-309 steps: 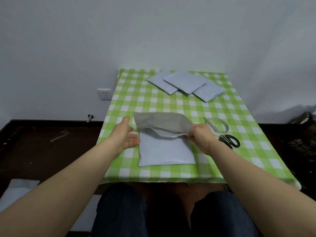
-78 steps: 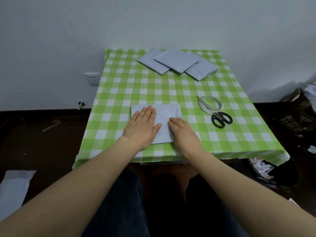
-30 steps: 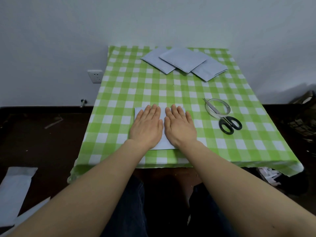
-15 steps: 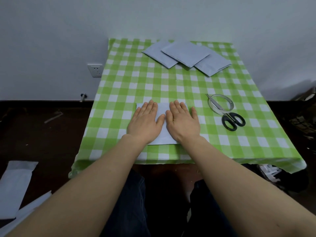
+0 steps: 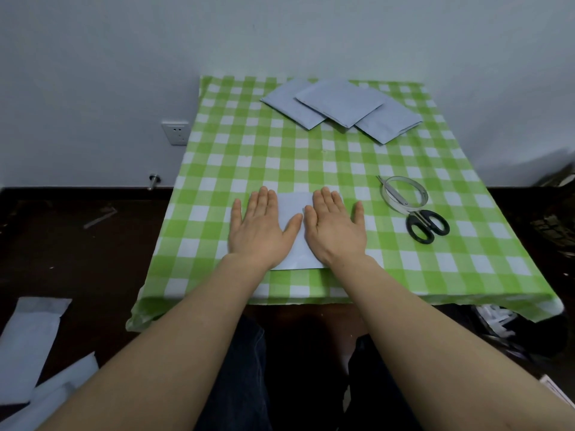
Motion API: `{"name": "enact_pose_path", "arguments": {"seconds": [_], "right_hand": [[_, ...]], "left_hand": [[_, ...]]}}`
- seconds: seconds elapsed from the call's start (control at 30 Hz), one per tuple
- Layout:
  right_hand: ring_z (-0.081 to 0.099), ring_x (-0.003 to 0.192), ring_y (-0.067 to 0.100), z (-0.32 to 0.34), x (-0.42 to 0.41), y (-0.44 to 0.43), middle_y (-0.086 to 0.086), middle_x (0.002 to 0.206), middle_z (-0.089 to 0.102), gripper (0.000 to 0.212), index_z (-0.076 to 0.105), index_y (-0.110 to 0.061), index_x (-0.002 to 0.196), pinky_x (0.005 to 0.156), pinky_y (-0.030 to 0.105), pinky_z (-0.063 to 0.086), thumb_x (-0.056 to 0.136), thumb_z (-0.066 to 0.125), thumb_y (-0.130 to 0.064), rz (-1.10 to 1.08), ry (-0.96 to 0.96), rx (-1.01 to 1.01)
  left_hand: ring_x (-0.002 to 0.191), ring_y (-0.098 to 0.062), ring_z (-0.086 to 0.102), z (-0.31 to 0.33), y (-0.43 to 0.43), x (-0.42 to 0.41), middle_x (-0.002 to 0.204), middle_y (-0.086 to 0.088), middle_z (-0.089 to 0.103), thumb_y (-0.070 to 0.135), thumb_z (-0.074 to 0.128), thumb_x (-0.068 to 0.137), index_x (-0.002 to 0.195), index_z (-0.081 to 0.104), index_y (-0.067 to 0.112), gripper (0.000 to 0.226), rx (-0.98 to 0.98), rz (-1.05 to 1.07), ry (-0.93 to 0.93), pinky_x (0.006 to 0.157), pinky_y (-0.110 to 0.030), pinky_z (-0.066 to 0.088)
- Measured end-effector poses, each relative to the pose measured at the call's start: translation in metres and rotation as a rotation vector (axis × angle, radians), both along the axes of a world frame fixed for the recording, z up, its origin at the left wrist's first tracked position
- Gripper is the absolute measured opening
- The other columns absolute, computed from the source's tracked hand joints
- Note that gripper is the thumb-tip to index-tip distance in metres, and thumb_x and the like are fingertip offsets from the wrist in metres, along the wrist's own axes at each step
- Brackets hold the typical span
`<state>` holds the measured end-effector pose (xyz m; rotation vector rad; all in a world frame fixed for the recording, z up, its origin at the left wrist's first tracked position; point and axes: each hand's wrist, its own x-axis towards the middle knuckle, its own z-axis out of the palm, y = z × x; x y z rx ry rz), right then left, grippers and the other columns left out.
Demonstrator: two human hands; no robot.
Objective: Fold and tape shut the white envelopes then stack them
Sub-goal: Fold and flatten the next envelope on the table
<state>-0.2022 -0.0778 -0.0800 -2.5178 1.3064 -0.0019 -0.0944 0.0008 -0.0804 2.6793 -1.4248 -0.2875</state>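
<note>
The folded white envelope [image 5: 294,234] is pressed flat under the open left hand [image 5: 259,230] and open right hand [image 5: 337,228]; it is judged light, thin and springy, best pinched at the edge between the thumbs.

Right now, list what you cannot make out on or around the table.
- Folded envelope, head view: both hands, left and right, lie flat over its sides, so any fold line or seam is hidden.
- Tape roll: the scissors lie across it; the loose end is too small to find.
- Stacked envelopes: they overlap, so the lower ones are partly covered; any tape is unreadable.
- White sheets on the floor: cut off by the left edge.
</note>
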Motion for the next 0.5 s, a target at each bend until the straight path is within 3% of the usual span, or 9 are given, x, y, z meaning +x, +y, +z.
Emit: {"name": "enact_pose_path", "arguments": {"seconds": [0.5], "right_hand": [[-0.002,0.146,0.009,0.0011,-0.0004,-0.0005,-0.006,0.159,0.003,0.053,0.010,-0.019,0.152,0.118,0.044,-0.008,0.101,0.011,-0.036,-0.008,-0.040,0.008]], "left_hand": [[0.145,-0.011,-0.009,-0.0009,0.0005,-0.0005,0.158,0.002,-0.008,0.063,0.008,0.091,0.151,-0.004,0.015,0.077,-0.007,0.005,-0.007,0.114,-0.042,-0.015]]}}
